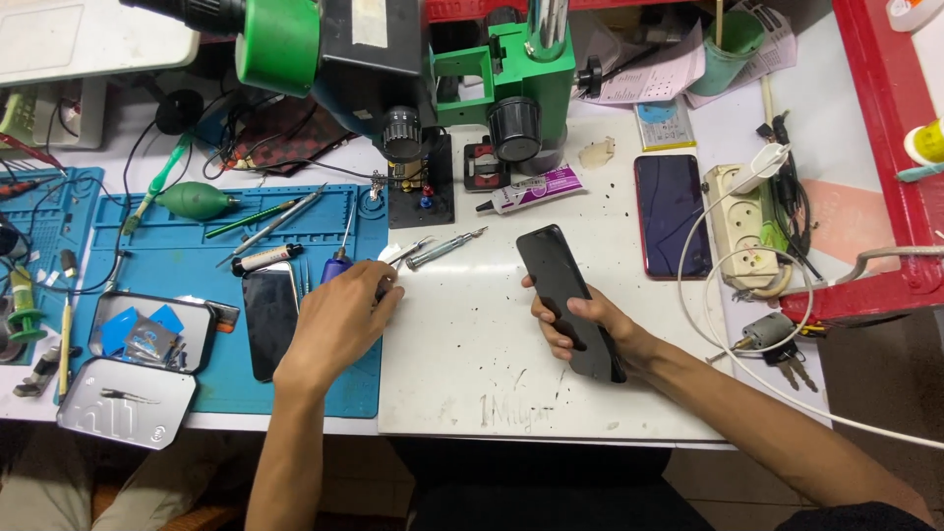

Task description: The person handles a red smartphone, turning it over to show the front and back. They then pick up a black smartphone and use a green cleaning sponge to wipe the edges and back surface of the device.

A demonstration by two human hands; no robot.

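Observation:
My right hand [588,329] grips a black phone [551,265] held slanted above the white work board [472,354], screen side dark. My left hand [339,320] rests at the right edge of the blue mat [177,261], its fingers closed around the blue handle of a small screwdriver [337,265]. Just beyond its fingertips lie metal tweezers [405,252] and a silver precision tool [447,248]. Another dark phone [269,320] lies flat on the mat to the left of my left hand.
A green microscope stand [501,69] looms at the top centre. A glue tube [531,190], a red-edged phone [673,214], a power strip [739,226] with white cable, keys [777,339] and an open metal tin [147,334] surround the work area.

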